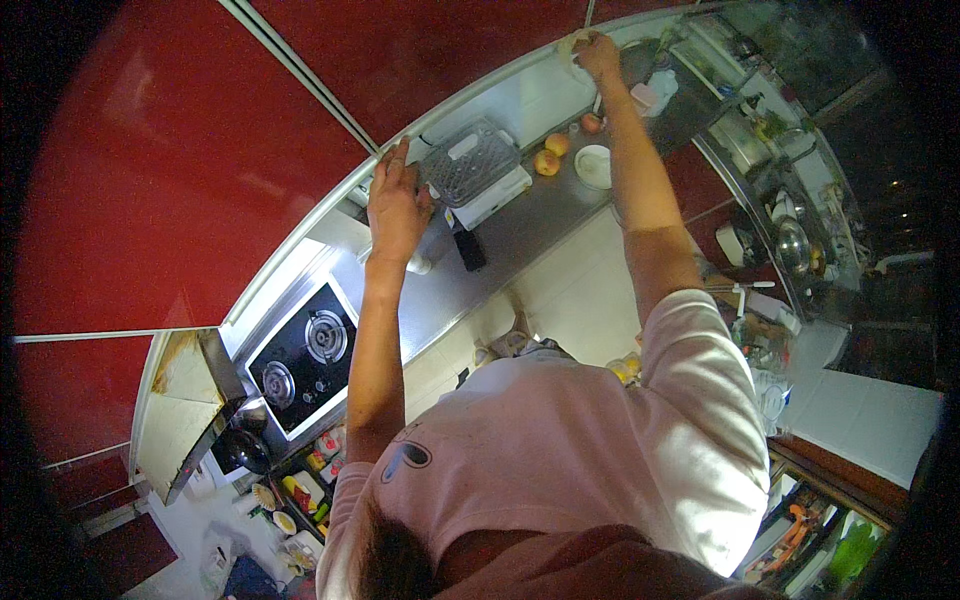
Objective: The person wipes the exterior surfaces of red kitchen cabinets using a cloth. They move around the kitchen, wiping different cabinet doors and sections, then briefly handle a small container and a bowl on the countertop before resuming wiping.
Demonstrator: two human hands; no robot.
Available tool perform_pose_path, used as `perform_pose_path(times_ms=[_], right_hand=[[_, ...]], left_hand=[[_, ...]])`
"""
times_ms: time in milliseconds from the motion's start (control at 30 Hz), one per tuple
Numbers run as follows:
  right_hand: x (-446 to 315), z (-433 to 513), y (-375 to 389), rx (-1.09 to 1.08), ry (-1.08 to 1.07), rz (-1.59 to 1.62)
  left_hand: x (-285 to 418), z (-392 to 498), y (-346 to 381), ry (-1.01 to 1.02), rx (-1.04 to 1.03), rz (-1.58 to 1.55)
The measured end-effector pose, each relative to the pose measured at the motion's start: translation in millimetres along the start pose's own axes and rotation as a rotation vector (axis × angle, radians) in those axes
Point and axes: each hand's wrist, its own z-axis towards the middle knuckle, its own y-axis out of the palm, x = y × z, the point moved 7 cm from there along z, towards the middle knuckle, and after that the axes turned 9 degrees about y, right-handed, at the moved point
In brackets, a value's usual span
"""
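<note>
My left hand (397, 206) is raised to the pale lower trim (300, 217) of the red wall cabinets (187, 172). Its fingers are extended against the trim and grasp nothing that I can see. Farther right along the same edge, my right hand (598, 58) has its fingers curled around a pale, crumpled cloth (573, 51). That cloth is partly hidden by the fingers and looks pressed to the cabinet edge.
Below are a gas hob (304, 356), a dark draining basket (472, 161) on a white box (495, 196), a black-handled object (469, 247), peaches (547, 162) and a white bowl (594, 165). A range hood (187, 405) hangs left. A sink area (750, 142) lies right.
</note>
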Motion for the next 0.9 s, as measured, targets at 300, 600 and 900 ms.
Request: perform_pose_path(times_ms=[300,600,900], right_hand=[[-65,-102,24,0.224,0.049,0.003],[-15,-29,-1,0.619,0.028,-0.153],[-29,-45,-11,0.394,-0.089,-0.057]], left_hand=[[0,0,-1,0.011,-0.002,0.005],[1,1,-3,0.043,0.007,0.016],[0,-1,-4,0.017,-0.01,-0.033]])
